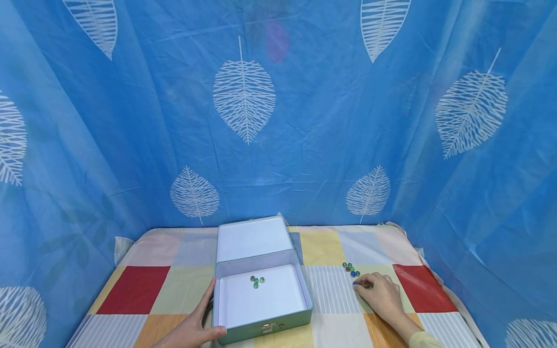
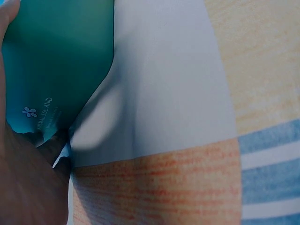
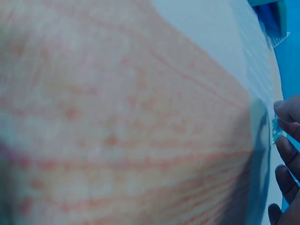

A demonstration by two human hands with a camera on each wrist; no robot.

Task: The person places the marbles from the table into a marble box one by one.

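Note:
A green tin box point(image 1: 263, 333) with a white inside stands with its lid point(image 1: 254, 238) laid back. Several green and dark marbles point(image 1: 256, 281) lie together on its floor. My left hand point(image 1: 196, 321) grips the box's near left corner, the thumb by the front rim and the fingers along the side. In the left wrist view those fingers bend against the green tin wall point(image 2: 61, 61). To the right of the box, my right hand point(image 1: 383, 294) pinches a blue marble point(image 1: 355, 283) at the thumb and forefinger tips, low over the cloth.
A loose cluster of green, red and blue marbles point(image 1: 350, 268) lies just beyond the right fingertips. Under everything is a patchwork tablecloth point(image 1: 335, 302). Blue curtains point(image 1: 304, 145) with white leaf prints enclose the table at the back and sides.

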